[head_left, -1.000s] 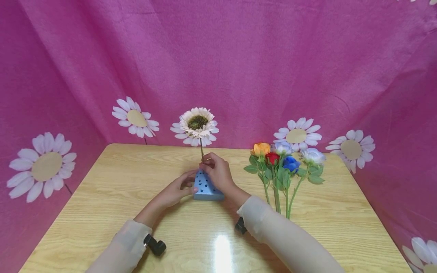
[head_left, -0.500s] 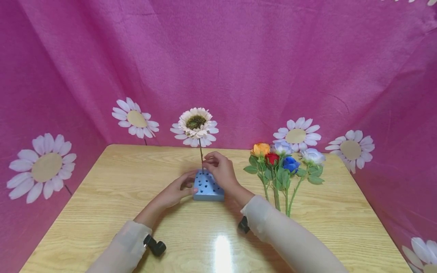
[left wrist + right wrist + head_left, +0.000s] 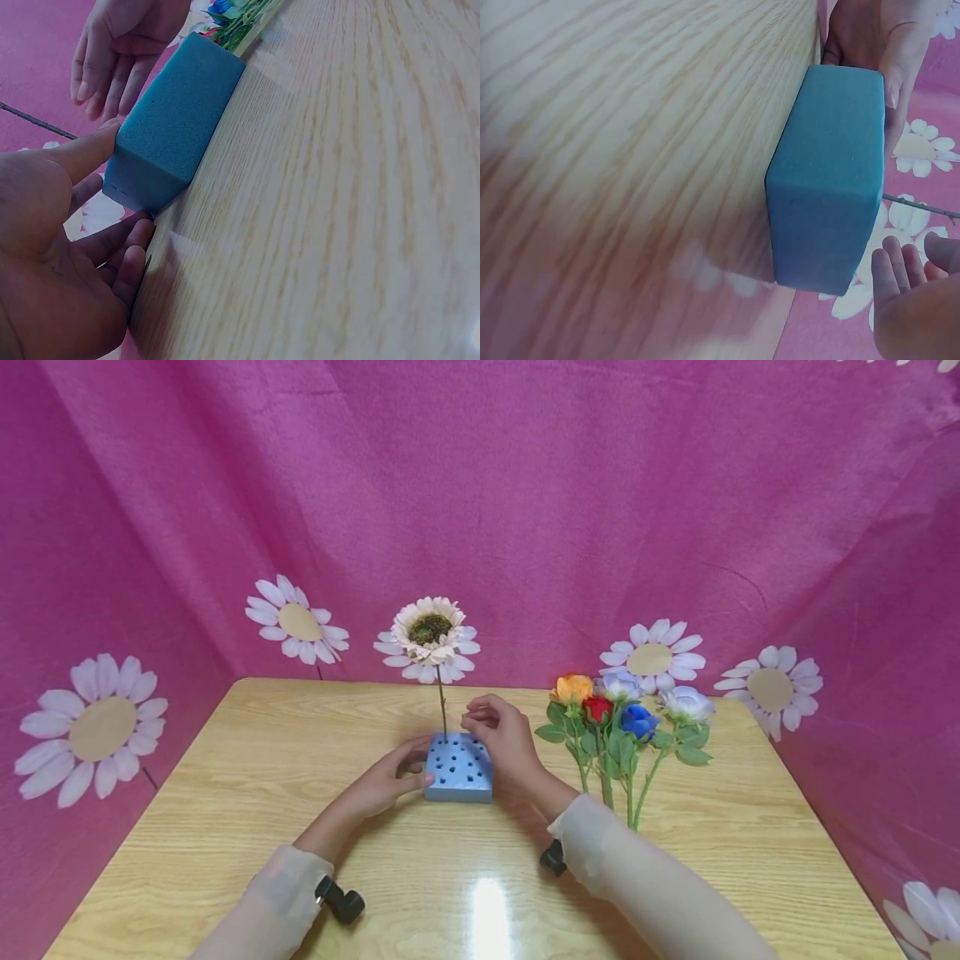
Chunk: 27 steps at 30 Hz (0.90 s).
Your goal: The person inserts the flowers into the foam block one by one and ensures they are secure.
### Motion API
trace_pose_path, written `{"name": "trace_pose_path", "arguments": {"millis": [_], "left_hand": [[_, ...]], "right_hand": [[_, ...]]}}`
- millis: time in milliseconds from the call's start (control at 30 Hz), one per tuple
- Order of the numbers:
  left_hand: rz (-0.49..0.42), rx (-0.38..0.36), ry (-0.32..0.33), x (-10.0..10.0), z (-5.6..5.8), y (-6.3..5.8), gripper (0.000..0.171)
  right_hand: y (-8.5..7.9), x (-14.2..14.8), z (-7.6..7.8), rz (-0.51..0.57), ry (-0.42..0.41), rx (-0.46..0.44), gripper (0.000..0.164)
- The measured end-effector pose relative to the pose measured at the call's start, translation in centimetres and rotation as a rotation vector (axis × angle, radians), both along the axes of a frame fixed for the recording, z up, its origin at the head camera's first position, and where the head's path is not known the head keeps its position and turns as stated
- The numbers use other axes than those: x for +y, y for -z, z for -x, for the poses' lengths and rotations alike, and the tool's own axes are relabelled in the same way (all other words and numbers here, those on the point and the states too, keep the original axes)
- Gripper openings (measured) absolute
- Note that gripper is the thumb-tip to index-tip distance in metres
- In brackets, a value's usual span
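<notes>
A blue foam block (image 3: 459,794) with rows of holes in its top lies on the table. One cream artificial flower (image 3: 430,628) with a dark centre stands upright, its thin stem in a hole at the back left. My left hand (image 3: 387,781) holds the block's left side, its thumb (image 3: 90,152) on the top edge and its other fingers low against the side. To the right of the stem, my right hand (image 3: 504,739) hovers above the block's back right. Its fingers are loosely bent, hold nothing and are apart from the stem.
Several artificial flowers lie on the table (image 3: 712,860) at the right: an orange one (image 3: 572,688), a red rose (image 3: 597,708), a blue one (image 3: 640,721) and pale lilac ones (image 3: 687,702). A pink curtain (image 3: 525,527) printed with daisies encloses the back and sides.
My right hand has let go of the flower's stem and drawn away to the right. The flower stays upright, leaning slightly left of before. My left hand has not moved.
</notes>
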State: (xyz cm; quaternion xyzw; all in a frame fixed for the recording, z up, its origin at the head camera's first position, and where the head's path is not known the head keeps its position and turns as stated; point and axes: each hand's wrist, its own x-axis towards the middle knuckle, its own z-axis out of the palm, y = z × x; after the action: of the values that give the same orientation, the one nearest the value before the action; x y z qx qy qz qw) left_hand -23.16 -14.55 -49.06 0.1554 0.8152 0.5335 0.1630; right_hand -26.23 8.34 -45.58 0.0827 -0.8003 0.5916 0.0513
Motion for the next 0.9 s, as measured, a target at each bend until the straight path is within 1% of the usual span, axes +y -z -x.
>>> {"name": "trace_pose_path", "arguments": {"millis": [133, 267, 500, 600, 733, 900], "left_hand": [[0.001, -0.013, -0.005, 0.0, 0.0, 0.0, 0.070], [0.003, -0.018, -0.009, 0.0, 0.0, -0.1, 0.070], [0.003, -0.019, -0.014, 0.0, -0.1, -0.1, 0.070], [0.000, -0.002, 0.001, 0.0, -0.1, -0.1, 0.070], [0.000, 0.010, 0.005, 0.0, -0.1, -0.1, 0.069], [-0.001, 0.004, 0.003, 0.0, 0.0, -0.1, 0.069]], "right_hand": [[0.0, 0.9, -0.1, 0.007, 0.013, 0.001, 0.020], [0.1, 1.8, -0.1, 0.014, 0.016, 0.032, 0.020], [0.1, 3.3, -0.6, 0.055, 0.022, 0.014, 0.021], [0.0, 3.9, -0.9, 0.069, 0.034, 0.007, 0.022], [0.1, 4.6, -1.2, 0.056, 0.043, 0.021, 0.022], [0.6, 5.6, -1.6, 0.029, 0.048, 0.027, 0.020]]}}
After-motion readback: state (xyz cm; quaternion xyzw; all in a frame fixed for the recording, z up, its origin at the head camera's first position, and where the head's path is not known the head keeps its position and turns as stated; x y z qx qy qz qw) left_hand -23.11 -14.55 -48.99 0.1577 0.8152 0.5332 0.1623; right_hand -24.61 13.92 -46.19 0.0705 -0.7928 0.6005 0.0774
